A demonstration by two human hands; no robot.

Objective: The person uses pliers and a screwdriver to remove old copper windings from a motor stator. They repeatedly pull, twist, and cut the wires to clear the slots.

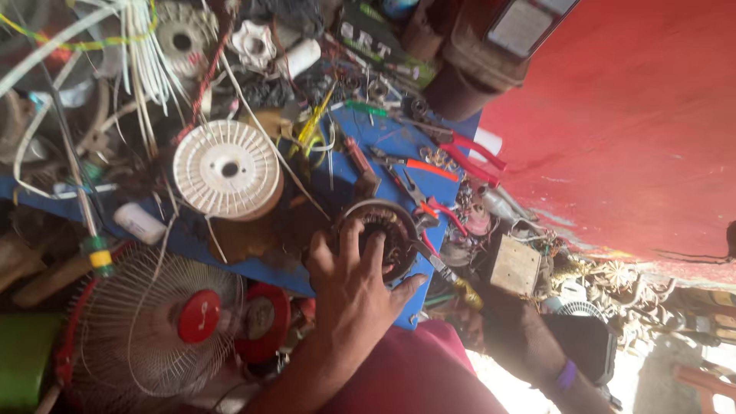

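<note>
We had our left hand [354, 287] spread over the round motor stator [381, 236], fingers [351, 239] curled across its dark, copper-wound face and thumb pressed to its rim, grasping it where it rested on the blue surface [399, 142]. Our right hand [469, 313] sat just to the right of the stator and lower, mostly in shadow, and we could not tell whether it was clenched or released; a yellow-handled screwdriver [452, 280] ran from that hand up toward the stator's edge. A purple band [566, 376] circled the right wrist. Just above and to the right of the stator lay orange-handled pliers [418, 167] and red-handled cutters [471, 157], near each other on the surface. To the left of the stator, well apart from it, stood a white plastic wire spool [226, 170], flange facing us. Below and left of the stator, off the surface's edge, was a small fan with a wire grille and red hub [157, 322]. Right of the stator, beyond the right hand, sat a pale square block [515, 266] among tangled parts. Above the spool hung a bundle of white wires [146, 54].
</note>
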